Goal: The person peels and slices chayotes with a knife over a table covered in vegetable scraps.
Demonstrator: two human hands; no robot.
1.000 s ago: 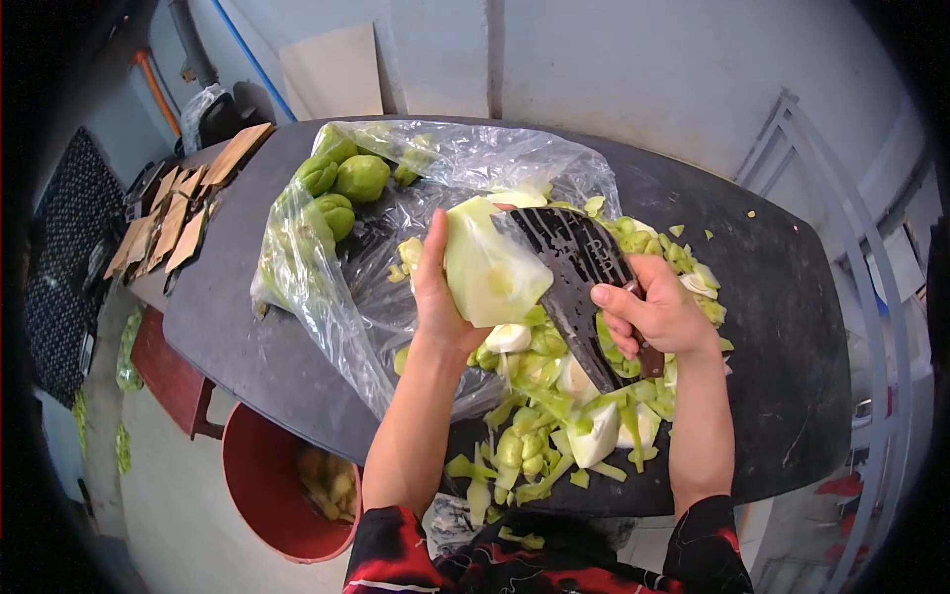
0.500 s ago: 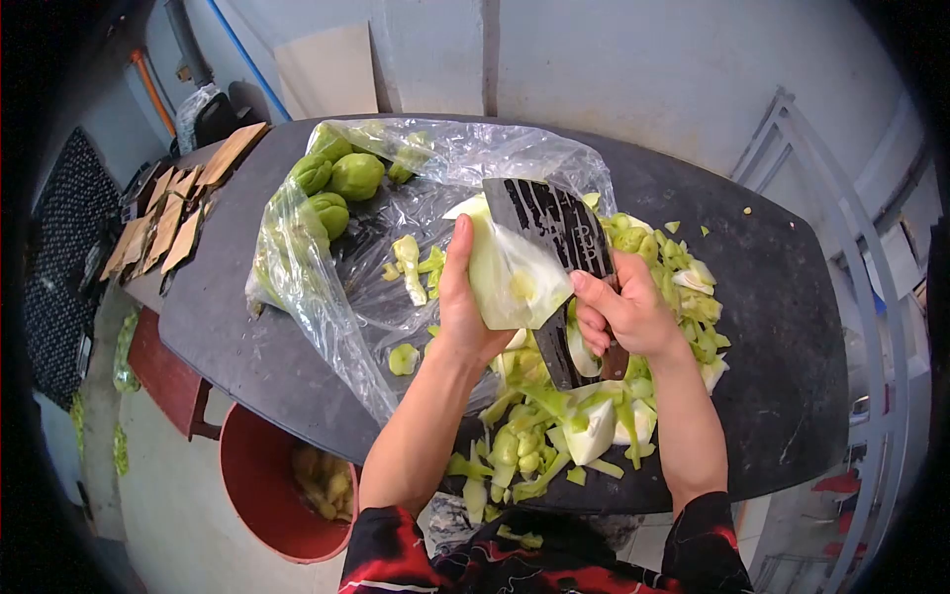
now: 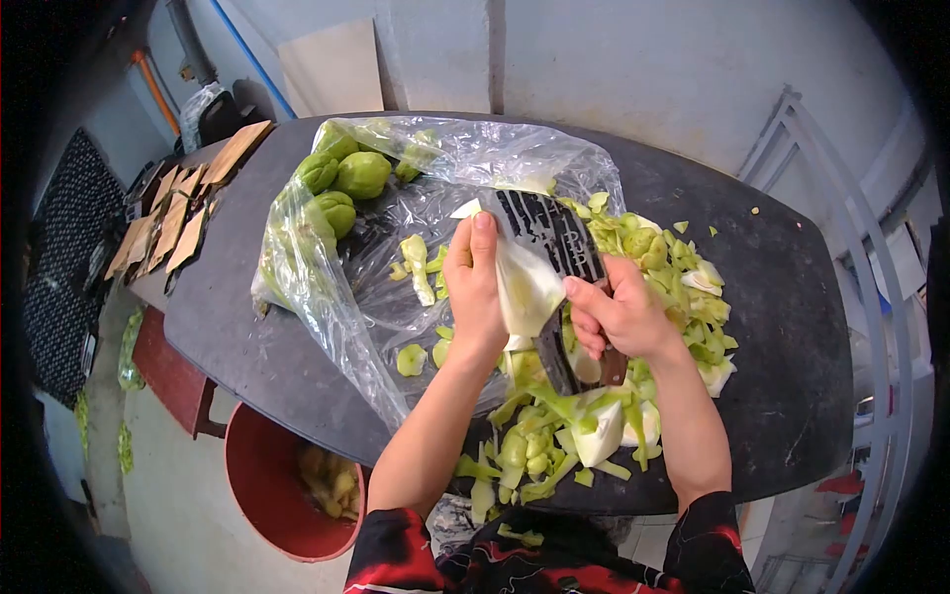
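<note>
My left hand (image 3: 476,287) holds a peeled pale green chayote (image 3: 524,289), its fingers wrapped behind it. The wide dark blade of a cleaver (image 3: 554,233) lies against the far right side of the chayote. My right hand (image 3: 618,309) grips the cleaver near its brown handle, thumb toward the chayote. Below and to the right of both hands is a heap of green peelings (image 3: 683,317) with white peeled pieces (image 3: 598,436). Whole green chayotes (image 3: 362,175) sit in a clear plastic bag (image 3: 332,307) at the upper left.
The dark table (image 3: 237,307) spans the middle. A red bucket (image 3: 252,495) with scraps stands on the floor at lower left, near a red-brown stool (image 3: 168,371). Cardboard pieces (image 3: 236,153) lie at the left. A grey metal railing (image 3: 851,198) stands at the right.
The chayote has turned in my left hand and now shows a narrower face. The cleaver has shifted left with my right hand. Pieces on the bag, formerly hidden behind my left hand, now show.
</note>
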